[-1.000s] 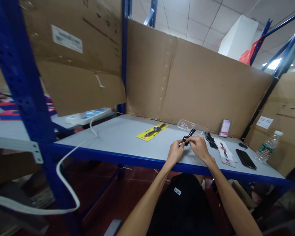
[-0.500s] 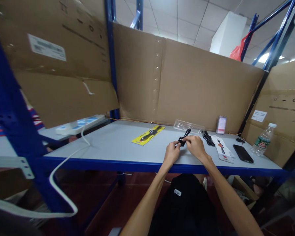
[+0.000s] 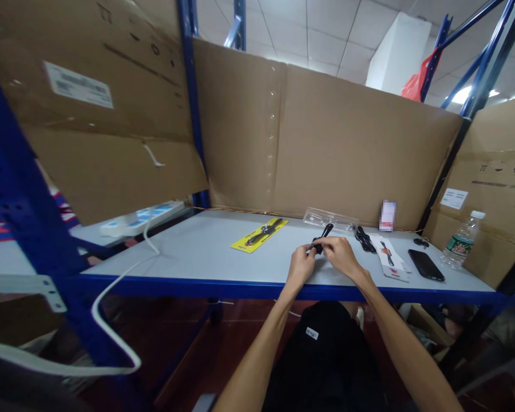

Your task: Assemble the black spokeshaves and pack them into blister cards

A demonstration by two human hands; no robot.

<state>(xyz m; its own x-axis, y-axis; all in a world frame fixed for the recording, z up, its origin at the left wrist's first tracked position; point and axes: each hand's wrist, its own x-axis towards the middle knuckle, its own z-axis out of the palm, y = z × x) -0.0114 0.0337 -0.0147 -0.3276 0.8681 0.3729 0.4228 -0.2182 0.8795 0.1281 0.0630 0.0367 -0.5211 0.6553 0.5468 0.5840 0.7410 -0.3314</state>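
Both hands are together above the grey tabletop, near its front edge. My left hand (image 3: 302,265) pinches the near end of a small black-handled tool (image 3: 327,230). Fingers of my right hand (image 3: 338,255) close on the same end from the right. The slim black handle points up and away from me, while the near end is mostly covered by fingers, so its exact kind is unclear. To the left lies a yellow card (image 3: 245,246) with a dark tool on it. Behind the hands rests a clear plastic blister shell (image 3: 329,217).
Right of the hands are a coiled black cable (image 3: 364,240), a white printed package (image 3: 392,263), a black phone (image 3: 426,265) and a water bottle (image 3: 458,246). Cardboard panels (image 3: 360,154) wall the table. A white cable (image 3: 111,337) hangs at left from a power strip (image 3: 154,215).
The fingers have shifted slightly around the near end of the black tool, covering more of it. The camera view has moved a little; other things on the table lie as before.
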